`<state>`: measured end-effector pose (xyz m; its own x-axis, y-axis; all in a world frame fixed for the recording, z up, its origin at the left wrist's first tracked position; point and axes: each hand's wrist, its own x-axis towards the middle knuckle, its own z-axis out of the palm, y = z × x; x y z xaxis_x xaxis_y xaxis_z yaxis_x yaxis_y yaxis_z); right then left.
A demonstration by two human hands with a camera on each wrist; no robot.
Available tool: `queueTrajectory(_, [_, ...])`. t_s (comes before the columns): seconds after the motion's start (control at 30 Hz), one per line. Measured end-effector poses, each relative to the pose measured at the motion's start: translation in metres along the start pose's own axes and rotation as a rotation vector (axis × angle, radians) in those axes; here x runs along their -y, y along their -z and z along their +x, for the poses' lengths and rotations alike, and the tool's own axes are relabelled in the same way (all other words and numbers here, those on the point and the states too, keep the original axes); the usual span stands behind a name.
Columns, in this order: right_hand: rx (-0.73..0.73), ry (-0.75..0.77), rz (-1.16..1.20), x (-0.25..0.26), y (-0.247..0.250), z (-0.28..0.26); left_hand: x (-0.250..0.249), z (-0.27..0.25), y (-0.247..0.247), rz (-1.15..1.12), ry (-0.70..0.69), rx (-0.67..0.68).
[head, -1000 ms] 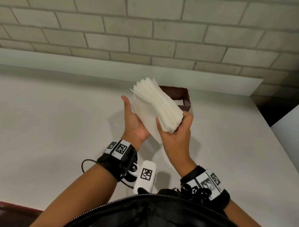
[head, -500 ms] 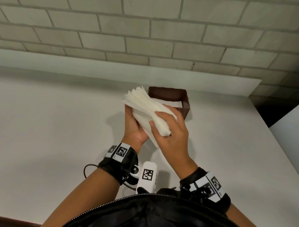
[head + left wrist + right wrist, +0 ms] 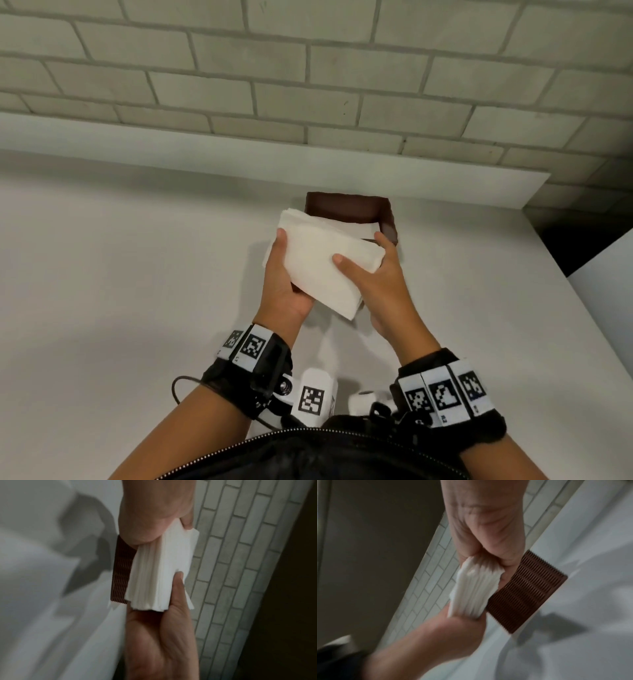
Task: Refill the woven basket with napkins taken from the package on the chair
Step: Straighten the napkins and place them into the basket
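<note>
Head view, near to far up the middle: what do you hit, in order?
Black zipped garment → wrist-mounted camera → napkin stack held in both hands → woven basket → white ledge → brick wall.
</note>
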<state>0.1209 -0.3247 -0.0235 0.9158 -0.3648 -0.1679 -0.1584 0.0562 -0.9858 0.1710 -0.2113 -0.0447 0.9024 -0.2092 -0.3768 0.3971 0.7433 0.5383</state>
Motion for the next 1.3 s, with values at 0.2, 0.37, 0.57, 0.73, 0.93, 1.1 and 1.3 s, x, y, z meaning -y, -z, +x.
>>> queueTrajectory(0.2, [0.114, -0.176, 0.007, 0.012, 0.029, 0.026, -0.01, -0.008, 0.002, 0.458, -0.289, -0.098])
queueTrajectory(0.37, [0.079, -0.241, -0.051, 0.034, 0.036, 0.046, -0.029, -0.006, -0.023, 0.742, -0.356, 0.015])
queueTrajectory(0.57, [0.066, -0.2, 0.024, 0.061, 0.047, 0.074, -0.05, 0.036, -0.055, 0.933, -0.225, 0.078])
queueTrajectory(0.73, [0.15, -0.103, -0.069, 0.068, 0.053, 0.084, -0.044, 0.059, -0.06, 1.085, -0.243, 0.109])
queueTrajectory(0.93, [0.047, -0.013, -0.249, 0.055, 0.042, 0.099, -0.042, 0.071, -0.061, 1.326, -0.258, 0.193])
queueTrajectory(1.1, [-0.042, 0.032, -0.426, 0.051, 0.029, 0.105, -0.039, 0.075, -0.06, 1.625, -0.372, 0.251])
queueTrajectory(1.3, [0.024, 0.002, -0.716, 0.046, 0.01, 0.103, -0.026, 0.08, -0.062, 1.926, -0.333, 0.24])
